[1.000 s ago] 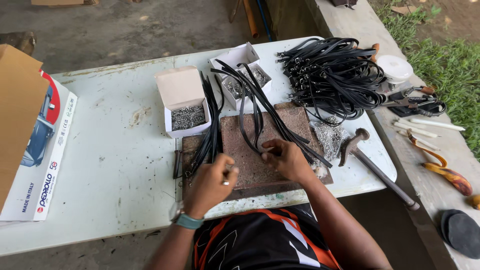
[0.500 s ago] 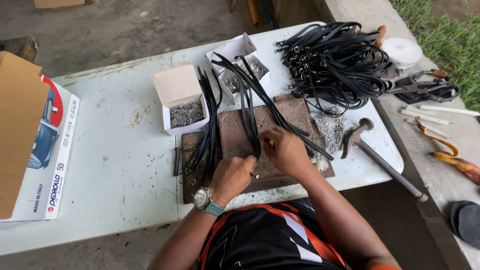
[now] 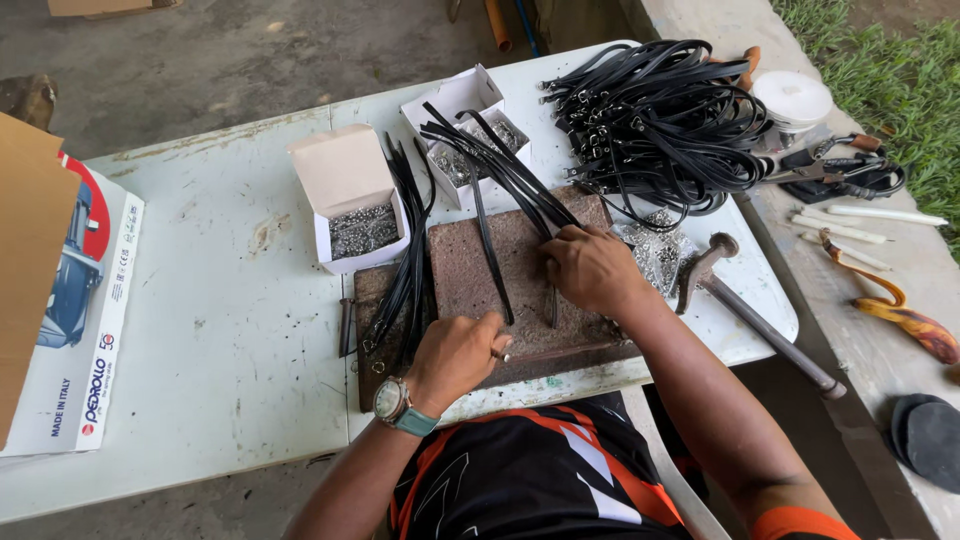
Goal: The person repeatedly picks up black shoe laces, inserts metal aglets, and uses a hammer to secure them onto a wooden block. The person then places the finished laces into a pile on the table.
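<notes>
On slab [image 3: 470, 270], both hands near front edge; table [image 3: 200, 340] leftward open.

Teal-strapped wristwatch [image 3: 392, 401], black-orange shirt [image 3: 540, 480] — white streaks

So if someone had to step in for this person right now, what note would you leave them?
Left hand rests on the stone slab, fingers curled by a small metal piece; whether it grips it is unclear.
Right hand presses a black strap onto the slab.
Loose straps lie at the slab's left edge, two open boxes of rivets behind it, and a hammer to the right.
Done, it seems: the strap pile with fittings.
Left: the loose straps.
</notes>
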